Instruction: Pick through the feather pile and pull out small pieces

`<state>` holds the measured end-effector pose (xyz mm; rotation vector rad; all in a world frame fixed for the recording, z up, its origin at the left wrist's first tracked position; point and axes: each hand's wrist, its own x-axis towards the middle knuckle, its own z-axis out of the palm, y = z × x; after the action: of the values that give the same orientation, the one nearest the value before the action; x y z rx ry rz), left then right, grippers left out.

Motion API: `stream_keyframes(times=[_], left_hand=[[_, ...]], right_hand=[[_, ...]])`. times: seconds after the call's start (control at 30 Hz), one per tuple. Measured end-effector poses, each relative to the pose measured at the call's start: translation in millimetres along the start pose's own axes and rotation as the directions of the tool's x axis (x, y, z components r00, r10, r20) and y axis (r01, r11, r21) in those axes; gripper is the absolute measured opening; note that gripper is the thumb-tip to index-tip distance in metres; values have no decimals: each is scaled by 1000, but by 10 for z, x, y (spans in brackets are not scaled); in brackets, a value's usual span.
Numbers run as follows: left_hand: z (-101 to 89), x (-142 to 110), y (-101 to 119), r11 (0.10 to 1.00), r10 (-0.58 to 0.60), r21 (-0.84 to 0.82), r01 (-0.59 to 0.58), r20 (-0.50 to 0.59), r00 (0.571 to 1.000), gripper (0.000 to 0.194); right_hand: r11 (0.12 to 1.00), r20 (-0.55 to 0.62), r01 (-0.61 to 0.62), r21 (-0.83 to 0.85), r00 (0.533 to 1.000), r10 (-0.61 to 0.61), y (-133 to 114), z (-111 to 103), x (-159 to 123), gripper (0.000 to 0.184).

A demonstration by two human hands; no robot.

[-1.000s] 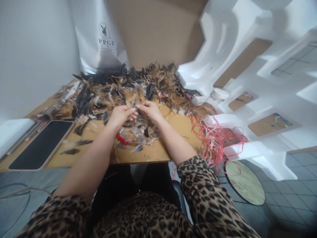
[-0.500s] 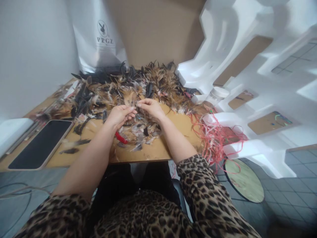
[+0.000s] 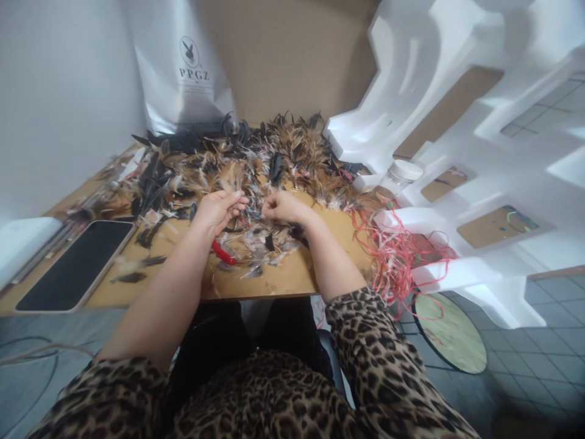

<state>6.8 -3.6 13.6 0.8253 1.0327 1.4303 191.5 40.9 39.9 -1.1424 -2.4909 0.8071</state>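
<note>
My left hand [image 3: 218,211] pinches a light brown feather [image 3: 230,176] between thumb and forefinger, with the plume pointing up and away from me. To its right, my right hand [image 3: 287,207] is closed, its fingers drawn together low over the work table [image 3: 274,283]. Whatever those fingers hold is hidden or too small to make out. Beneath and between both hands lies a scatter of feather scraps and fluff [image 3: 256,244]. A curved red object [image 3: 223,252] rests on the table just below my left hand.
A heap of brown and black feathers [image 3: 301,143] spreads across the table's back. At left lies a phone [image 3: 75,265]. A tangle of red strips [image 3: 397,256] hangs at the right edge, beside white foam pieces [image 3: 484,286] and a lidded jar [image 3: 402,174]. A silver bag [image 3: 183,91] stands behind.
My hands, formerly almost touching at the fingertips, are apart. The feather has shifted slightly left with my left hand. My right hand has moved right and a little down, its fingers curling in.
</note>
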Motion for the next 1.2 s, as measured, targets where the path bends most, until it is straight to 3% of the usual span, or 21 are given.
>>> stream_keyframes(times=[0.13,0.23,0.3,0.4,0.47,0.57,0.67,0.77,0.87,1.03,1.2], left_hand=[[4,-7,6,1000,-8,4,8,-5,1000,10],[1,-4,11,1000,-16,-4,16,-3,1000,9],[-4,0,12,1000,-23,-21,23,-5,1000,9],[-7,0,15,999,-26,-39,26,3,1000,9],[-3,-7,17,998,-36,-41,37,20,999,8],[11,-26,18,996,-76,-43,79,60,995,7],[27,-48,17,990,-121,-56,128,107,987,7],[37,-63,16,984,-151,-72,161,129,980,7],[37,-67,15,982,-166,-66,177,140,976,5],[33,-58,-1,985,-159,-44,167,140,977,5],[17,-39,-32,990,-141,20,140,135,981,7]], right_hand=[[951,-62,-57,-305,997,40,-61,109,13,16],[927,-91,-75,-368,995,44,-60,143,27,10],[966,-109,-45,-253,994,18,-41,117,31,10],[992,-180,26,120,984,-4,-21,38,27,16],[916,-220,64,395,975,27,-30,2,26,22],[727,-211,87,682,974,81,-61,21,41,28],[573,-176,98,814,981,81,-85,100,72,31],[507,-144,89,857,987,70,-90,186,101,32],[518,-139,78,852,987,79,-85,249,125,33],[604,-226,139,785,971,70,-64,287,162,31],[668,-240,146,729,969,51,-68,273,164,32]])
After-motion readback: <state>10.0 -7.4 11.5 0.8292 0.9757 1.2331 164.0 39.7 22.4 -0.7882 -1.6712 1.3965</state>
